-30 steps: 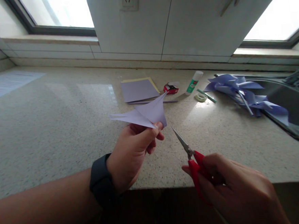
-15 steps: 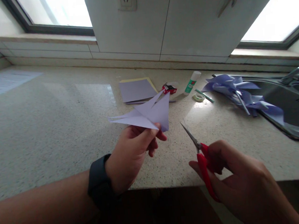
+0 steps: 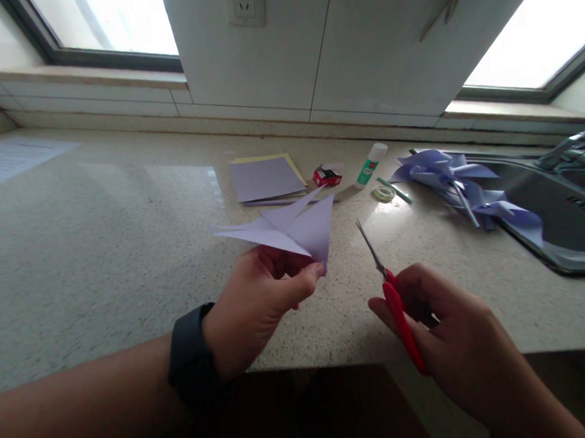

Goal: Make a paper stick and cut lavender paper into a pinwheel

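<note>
My left hand (image 3: pixel 272 294) pinches a piece of purple paper (image 3: pixel 293 227) at its near right corner, between thumb and fingers. Slits run into the paper, which splits into pointed flaps, and it is held above the counter. To the right, my right hand (image 3: pixel 445 335) grips red-handled scissors (image 3: pixel 396 305) with the fingers around the handles. Their slim metal blades point up and away, nearly closed, and stay apart from the paper. Beyond the paper lies a stack of purple and yellow sheets (image 3: pixel 268 177).
Behind the hands are a small red box (image 3: pixel 327 175), a glue stick (image 3: pixel 370 167), a tape roll (image 3: pixel 383 194) and a thin green stick (image 3: pixel 395 190). Purple paper pinwheels (image 3: pixel 450 174) rest at the edge of the sink (image 3: pixel 568 226). A printed sheet (image 3: pixel 12 158) lies far left.
My left thumb has shifted to the paper's near right corner, and the paper has tilted slightly. The scissor blades have come closer together. The view has moved a little.
</note>
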Demonstrator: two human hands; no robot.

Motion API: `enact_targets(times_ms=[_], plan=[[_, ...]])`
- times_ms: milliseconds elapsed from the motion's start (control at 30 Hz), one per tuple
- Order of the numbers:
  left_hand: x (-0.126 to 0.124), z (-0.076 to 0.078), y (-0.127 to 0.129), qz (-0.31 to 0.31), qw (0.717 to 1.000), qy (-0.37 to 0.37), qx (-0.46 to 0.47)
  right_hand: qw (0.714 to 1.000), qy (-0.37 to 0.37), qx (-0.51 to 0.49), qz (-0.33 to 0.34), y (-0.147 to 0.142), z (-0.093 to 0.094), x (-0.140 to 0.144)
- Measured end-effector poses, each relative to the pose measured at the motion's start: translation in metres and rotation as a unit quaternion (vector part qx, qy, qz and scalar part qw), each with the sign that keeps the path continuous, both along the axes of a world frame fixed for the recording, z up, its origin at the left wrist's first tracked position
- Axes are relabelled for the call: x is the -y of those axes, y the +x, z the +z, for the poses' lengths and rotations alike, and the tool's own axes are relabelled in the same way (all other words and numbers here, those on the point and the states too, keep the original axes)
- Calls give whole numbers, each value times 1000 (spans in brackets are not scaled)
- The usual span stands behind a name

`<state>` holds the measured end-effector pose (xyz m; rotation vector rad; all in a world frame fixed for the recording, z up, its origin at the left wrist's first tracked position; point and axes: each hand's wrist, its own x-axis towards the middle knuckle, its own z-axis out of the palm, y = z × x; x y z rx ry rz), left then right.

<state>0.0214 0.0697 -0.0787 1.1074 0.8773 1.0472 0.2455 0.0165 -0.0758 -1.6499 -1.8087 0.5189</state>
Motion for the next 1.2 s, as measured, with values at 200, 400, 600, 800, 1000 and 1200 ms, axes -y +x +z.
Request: enact_targets(times_ms=[200, 400, 600, 800, 1000, 1200], plan=[[1, 2, 0, 3, 998, 30, -55, 989, -60, -133, -7, -3, 8, -6], [3, -1, -1, -9, 996, 25, -83, 948, -106, -295, -52, -16, 22, -16], [2, -4, 0, -53, 993, 53, -92, 904, -122, -403, -79, -18, 15, -46], [3, -2, 0, -103, 984, 85, -120, 869, -113, -474, -84, -17, 10, -65], [6, 7, 1, -151, 967, 106, -177, 863, -54, -493, -95, -14, 7, -63], [5, 4, -3, -141, 989, 40, -36, 856, 3, -506, -109, -14, 2, -56]])
